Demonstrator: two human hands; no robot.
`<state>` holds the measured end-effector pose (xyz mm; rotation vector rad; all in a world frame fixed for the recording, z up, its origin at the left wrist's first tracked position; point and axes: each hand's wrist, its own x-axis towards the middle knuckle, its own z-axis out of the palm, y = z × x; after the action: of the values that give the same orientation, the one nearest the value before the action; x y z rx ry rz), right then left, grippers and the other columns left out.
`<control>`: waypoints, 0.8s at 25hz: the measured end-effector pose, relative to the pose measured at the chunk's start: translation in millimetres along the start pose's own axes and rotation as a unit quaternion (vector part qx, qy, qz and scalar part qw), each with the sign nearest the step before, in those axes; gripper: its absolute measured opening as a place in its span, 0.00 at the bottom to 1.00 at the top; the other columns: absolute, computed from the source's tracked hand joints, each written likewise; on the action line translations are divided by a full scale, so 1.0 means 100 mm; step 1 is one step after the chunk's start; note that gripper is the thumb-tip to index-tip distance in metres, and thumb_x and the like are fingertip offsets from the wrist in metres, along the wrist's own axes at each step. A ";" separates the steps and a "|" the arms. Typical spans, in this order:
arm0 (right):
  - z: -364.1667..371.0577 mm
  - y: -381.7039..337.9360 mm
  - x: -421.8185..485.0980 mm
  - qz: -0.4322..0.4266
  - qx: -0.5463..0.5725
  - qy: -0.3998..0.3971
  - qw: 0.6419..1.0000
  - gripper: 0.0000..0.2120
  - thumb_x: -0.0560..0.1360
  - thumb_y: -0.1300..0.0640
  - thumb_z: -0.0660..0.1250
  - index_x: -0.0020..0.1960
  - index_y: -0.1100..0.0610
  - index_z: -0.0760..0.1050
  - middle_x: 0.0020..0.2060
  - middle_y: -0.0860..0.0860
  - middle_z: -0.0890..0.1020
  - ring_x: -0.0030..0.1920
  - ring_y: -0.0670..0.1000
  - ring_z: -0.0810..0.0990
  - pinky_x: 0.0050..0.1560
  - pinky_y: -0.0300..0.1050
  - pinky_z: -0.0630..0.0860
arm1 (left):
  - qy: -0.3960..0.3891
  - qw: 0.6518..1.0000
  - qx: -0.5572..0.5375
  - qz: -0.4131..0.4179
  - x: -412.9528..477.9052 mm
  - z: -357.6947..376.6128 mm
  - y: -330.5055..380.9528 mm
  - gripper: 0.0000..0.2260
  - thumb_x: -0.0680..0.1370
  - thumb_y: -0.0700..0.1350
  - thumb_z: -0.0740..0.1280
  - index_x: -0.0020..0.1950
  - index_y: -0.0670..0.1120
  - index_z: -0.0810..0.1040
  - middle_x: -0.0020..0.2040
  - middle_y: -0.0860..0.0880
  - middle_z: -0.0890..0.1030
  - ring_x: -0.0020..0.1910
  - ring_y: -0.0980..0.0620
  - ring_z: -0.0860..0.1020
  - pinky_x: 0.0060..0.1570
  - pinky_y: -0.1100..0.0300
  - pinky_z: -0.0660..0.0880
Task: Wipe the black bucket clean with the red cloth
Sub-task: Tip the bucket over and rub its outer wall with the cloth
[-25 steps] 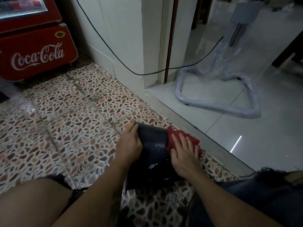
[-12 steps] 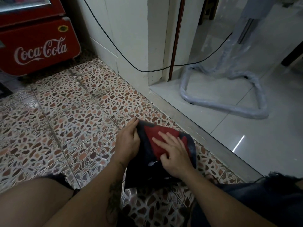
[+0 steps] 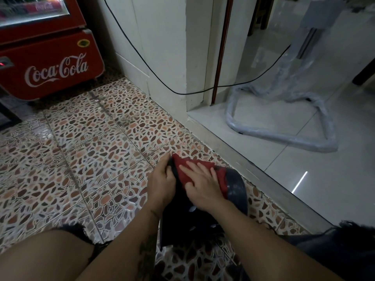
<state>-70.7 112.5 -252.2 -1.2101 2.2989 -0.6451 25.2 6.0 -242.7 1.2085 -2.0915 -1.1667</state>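
Observation:
The black bucket (image 3: 236,189) lies on its side on the patterned tile floor between my knees, its base end pointing away from me. My left hand (image 3: 161,184) grips the bucket's left edge near that far end. My right hand (image 3: 203,184) lies flat with spread fingers on the red cloth (image 3: 183,169), pressing it against the bucket's upper side. The cloth covers the left and middle of the far end; a wet, shiny black strip shows to its right. My arms hide the bucket's near part.
A red Coca-Cola cooler (image 3: 50,63) stands at the far left. A white wall corner (image 3: 172,57) with a black cable (image 3: 154,74) is ahead. A metal threshold (image 3: 253,169) runs diagonally on the right, with a plastic-wrapped stand (image 3: 284,136) on the grey floor beyond.
My right hand has slid the red cloth leftward across the bucket, from its right edge to beside my left hand. The left hand has kept its grip.

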 end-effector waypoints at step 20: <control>0.06 0.50 -0.49 0.012 -0.022 0.094 0.995 0.32 0.76 0.47 0.50 0.80 0.37 0.54 0.82 0.42 0.52 0.80 0.45 0.44 0.78 0.51 0.33 | -0.012 0.998 -0.033 -0.053 0.13 0.02 0.09 0.20 0.82 0.46 0.57 0.74 0.53 0.71 0.74 0.51 0.72 0.73 0.49 0.69 0.72 0.57 0.61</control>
<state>-73.2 177.9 -278.0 -1.1846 2.4901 -0.7314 12.9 -1.9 -236.7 1.2948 -2.0111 -1.2921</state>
